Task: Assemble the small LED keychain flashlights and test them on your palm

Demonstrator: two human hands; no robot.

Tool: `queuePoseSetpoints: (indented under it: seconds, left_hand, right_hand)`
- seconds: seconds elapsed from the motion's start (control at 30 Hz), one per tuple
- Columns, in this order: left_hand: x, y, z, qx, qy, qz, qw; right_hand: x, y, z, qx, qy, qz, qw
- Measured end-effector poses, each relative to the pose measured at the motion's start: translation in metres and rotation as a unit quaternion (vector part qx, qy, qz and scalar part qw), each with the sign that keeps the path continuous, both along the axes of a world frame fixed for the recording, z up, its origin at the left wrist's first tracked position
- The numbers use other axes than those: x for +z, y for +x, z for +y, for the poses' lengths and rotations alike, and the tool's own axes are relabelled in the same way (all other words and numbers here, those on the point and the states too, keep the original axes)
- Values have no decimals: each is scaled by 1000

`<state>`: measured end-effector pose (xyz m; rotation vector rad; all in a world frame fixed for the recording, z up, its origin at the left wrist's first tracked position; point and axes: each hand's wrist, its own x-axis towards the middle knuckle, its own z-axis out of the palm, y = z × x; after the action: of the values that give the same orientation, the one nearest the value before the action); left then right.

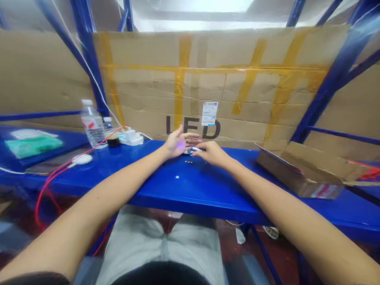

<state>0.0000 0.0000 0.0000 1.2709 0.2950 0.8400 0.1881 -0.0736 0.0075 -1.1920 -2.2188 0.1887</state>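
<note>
My left hand (179, 143) is held just above the blue table, palm turned up and toward the right, fingers stretched out. A violet glow lies on its palm. Opposite it, my right hand (211, 153) pinches a slim silver-white penlight (198, 149) pointing at the left palm. Small shiny pieces (189, 152) show between the hands, too blurred to name. Below them on the table are a few tiny gold-coloured round pieces (189, 161). Nearer the front edge sits a small pale disc (177, 177).
An open cardboard box (308, 168) stands at the right. At the left are a water bottle (93, 124), a dark-liquid bottle (112, 134), a white power adapter (130, 136), red cable (49, 180) and a green packet (34, 145). A large carton (148, 95) forms the back.
</note>
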Motion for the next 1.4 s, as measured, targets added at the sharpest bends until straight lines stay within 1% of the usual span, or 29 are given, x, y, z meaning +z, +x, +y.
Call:
queuePoseSetpoints:
  seconds: [0.13,0.33,0.6,0.8,1.03,1.4]
  left_hand:
    - [-2,1,1,11,12,1,1000]
    - [-1,0,-2,36,11,14,999]
    - [-1,0,-1,23,17,12,1000]
    - [-2,1,0,23,17,13,1000]
    - [-1,1,-1,22,17,15,999]
    - [-2,1,1,15,21,19,999]
  right_hand:
    - [-1,1,1,15,7,10,1000]
    - [-1,1,0,2,-5,18,1000]
    - [-1,1,-1,13,-1,21,1000]
    - [-1,1,0,-2,-15,12,1000]
    - [-2,1,1,14,-18,21,1000]
    - [-4,0,1,7,-3,18,1000]
